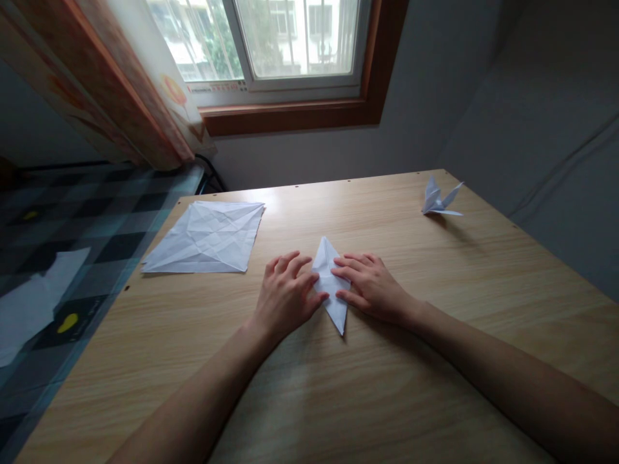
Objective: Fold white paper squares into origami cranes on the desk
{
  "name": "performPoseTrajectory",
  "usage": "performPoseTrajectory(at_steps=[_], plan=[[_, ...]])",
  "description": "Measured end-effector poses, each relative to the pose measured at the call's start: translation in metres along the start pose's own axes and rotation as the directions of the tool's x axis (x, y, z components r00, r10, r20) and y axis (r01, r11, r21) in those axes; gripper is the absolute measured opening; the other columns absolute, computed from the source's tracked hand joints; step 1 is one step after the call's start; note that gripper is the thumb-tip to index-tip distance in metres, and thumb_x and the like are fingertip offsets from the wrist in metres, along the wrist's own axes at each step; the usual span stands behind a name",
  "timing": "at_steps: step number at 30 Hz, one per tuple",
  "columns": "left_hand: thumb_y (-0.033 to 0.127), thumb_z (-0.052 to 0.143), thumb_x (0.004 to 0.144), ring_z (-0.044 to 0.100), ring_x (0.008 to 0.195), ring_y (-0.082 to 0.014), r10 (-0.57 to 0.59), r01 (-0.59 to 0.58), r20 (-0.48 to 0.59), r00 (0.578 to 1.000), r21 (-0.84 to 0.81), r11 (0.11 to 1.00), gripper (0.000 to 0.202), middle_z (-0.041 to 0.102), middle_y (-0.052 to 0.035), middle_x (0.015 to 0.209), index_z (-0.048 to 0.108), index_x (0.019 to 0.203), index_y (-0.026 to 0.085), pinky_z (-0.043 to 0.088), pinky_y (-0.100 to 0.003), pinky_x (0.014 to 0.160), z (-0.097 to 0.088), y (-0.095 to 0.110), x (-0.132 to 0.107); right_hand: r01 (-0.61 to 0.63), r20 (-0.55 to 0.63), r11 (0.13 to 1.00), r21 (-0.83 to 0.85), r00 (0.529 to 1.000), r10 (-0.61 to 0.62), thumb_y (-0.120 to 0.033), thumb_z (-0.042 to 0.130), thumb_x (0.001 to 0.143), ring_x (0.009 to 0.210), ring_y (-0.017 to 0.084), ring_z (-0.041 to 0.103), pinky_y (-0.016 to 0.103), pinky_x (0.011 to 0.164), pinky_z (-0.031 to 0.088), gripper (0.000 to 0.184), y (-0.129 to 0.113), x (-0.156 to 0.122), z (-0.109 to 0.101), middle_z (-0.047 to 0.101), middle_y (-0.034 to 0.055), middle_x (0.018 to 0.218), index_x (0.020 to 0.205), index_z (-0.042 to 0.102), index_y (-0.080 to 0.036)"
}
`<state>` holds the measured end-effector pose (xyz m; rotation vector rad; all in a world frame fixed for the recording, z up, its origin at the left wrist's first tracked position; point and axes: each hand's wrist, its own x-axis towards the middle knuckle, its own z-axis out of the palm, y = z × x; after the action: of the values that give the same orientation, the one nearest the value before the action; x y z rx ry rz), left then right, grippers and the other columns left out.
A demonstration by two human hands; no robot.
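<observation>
The folded paper (331,284) is white, the table (309,386) wood-grained tan.

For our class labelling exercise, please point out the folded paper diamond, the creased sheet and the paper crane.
Paper diamond (329,283): head view, on its middle.
Creased sheet (209,236): head view, near its centre.
Paper crane (433,201): head view, on its folded middle.

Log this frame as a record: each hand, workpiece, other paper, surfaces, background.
left_hand: left hand, fingers at the workpiece's left edge
right_hand: right hand, fingertips over its right side
workpiece: folded white paper, long diamond, on the table
other_paper: creased sheet, far left on table; folded paper figure, far right; loose white paper on checked cloth
surface: wood-grain table
background: window, curtain
</observation>
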<state>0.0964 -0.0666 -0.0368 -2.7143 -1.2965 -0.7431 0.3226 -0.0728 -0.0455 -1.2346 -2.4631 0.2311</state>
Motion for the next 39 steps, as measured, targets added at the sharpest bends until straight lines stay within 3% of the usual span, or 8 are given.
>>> performPoseTrajectory(at_steps=[4, 8, 13, 18, 22, 31, 35, 39], plan=[[0.030, 0.071, 0.079, 0.052, 0.119, -0.0324, -0.044, 0.040, -0.043, 0.998, -0.081, 0.996, 0.026, 0.058, -0.0114, 0.129, 0.069, 0.105, 0.024, 0.042, -0.053, 0.098, 0.002, -0.002, 0.000, 0.035, 0.006, 0.994, -0.104, 0.999, -0.035, -0.035, 0.053, 0.092, 0.108, 0.028, 0.056, 0.045, 0.097, 0.032, 0.034, -0.009, 0.000, -0.009, 0.067, 0.0122, 0.116, 0.119, 0.063, -0.017], [0.019, 0.062, 0.086, 0.056, 0.114, -0.0255, 0.051, -0.062, -0.064, 0.997, -0.168, 0.984, 0.021, 0.062, -0.0090, 0.123, 0.067, 0.106, 0.024, 0.045, -0.045, 0.096, 0.001, -0.004, 0.000, 0.042, 0.015, 0.976, -0.213, 0.999, -0.040, -0.035, 0.054, 0.090, 0.096, 0.028, 0.056, 0.044, 0.091, 0.034, 0.032, -0.018, -0.001, -0.012, 0.067, 0.0128, 0.098, 0.112, 0.065, -0.014], [0.036, 0.061, 0.089, 0.061, 0.111, -0.0229, 0.228, -0.207, 0.072, 0.971, -0.219, 0.953, 0.025, 0.068, -0.0075, 0.118, 0.065, 0.110, 0.023, 0.044, -0.039, 0.094, -0.001, -0.002, 0.000, -0.022, -0.071, 0.974, -0.224, 0.997, 0.006, -0.041, 0.058, 0.089, 0.091, 0.029, 0.055, 0.041, 0.084, 0.035, 0.033, -0.020, -0.003, -0.003, 0.066, 0.0120, 0.093, 0.107, 0.066, -0.014], [0.042, 0.058, 0.091, 0.060, 0.116, -0.0239, 0.213, -0.192, 0.142, 0.967, -0.146, 0.970, 0.023, 0.069, -0.0058, 0.118, 0.067, 0.102, 0.023, 0.037, -0.041, 0.100, 0.000, 0.001, 0.000, 0.077, -0.094, 0.979, -0.191, 0.991, -0.096, -0.051, 0.058, 0.087, 0.084, 0.026, 0.057, 0.040, 0.084, 0.034, 0.040, -0.015, -0.003, -0.004, 0.068, 0.0108, 0.088, 0.098, 0.068, -0.014], [0.029, 0.056, 0.092, 0.058, 0.118, -0.0246, 0.206, -0.199, 0.103, 0.973, -0.072, 0.977, 0.013, 0.070, -0.0025, 0.117, 0.066, 0.096, 0.022, 0.032, -0.044, 0.103, 0.000, 0.003, -0.001, 0.168, -0.059, 0.965, -0.203, 0.981, -0.183, -0.044, 0.063, 0.083, 0.077, 0.022, 0.055, 0.038, 0.082, 0.033, 0.028, -0.010, -0.002, -0.008, 0.065, 0.0071, 0.076, 0.075, 0.069, -0.017], [0.020, 0.051, 0.095, 0.061, 0.097, -0.0184, 0.290, -0.289, 0.075, 0.954, -0.027, 0.957, 0.014, 0.071, -0.0036, 0.106, 0.065, 0.091, 0.019, 0.043, -0.033, 0.083, 0.000, 0.003, 0.000, 0.352, -0.156, 0.904, -0.242, 0.906, -0.394, -0.027, 0.058, 0.090, 0.072, 0.017, 0.051, 0.032, 0.073, 0.033, 0.024, 0.002, 0.002, -0.003, 0.063, 0.0040, 0.070, 0.068, 0.065, -0.018], [0.019, 0.049, 0.095, 0.061, 0.093, -0.0174, 0.272, -0.269, 0.070, 0.960, -0.053, 0.962, 0.017, 0.071, -0.0041, 0.099, 0.063, 0.086, 0.018, 0.044, -0.031, 0.081, -0.001, 0.003, 0.000, 0.364, -0.158, 0.893, -0.264, 0.897, -0.413, -0.019, 0.051, 0.094, 0.068, 0.016, 0.050, 0.030, 0.069, 0.034, 0.029, 0.002, 0.002, -0.003, 0.062, 0.0042, 0.069, 0.067, 0.062, -0.017], [0.024, 0.049, 0.095, 0.060, 0.087, -0.0166, 0.208, -0.202, 0.063, 0.976, -0.100, 0.974, 0.017, 0.070, -0.0037, 0.096, 0.063, 0.087, 0.018, 0.046, -0.031, 0.080, 0.001, 0.002, 0.000, 0.306, -0.178, 0.923, -0.232, 0.920, -0.350, -0.015, 0.049, 0.093, 0.066, 0.016, 0.052, 0.029, 0.064, 0.035, 0.026, 0.002, 0.000, -0.002, 0.061, 0.0042, 0.067, 0.070, 0.060, -0.017]])
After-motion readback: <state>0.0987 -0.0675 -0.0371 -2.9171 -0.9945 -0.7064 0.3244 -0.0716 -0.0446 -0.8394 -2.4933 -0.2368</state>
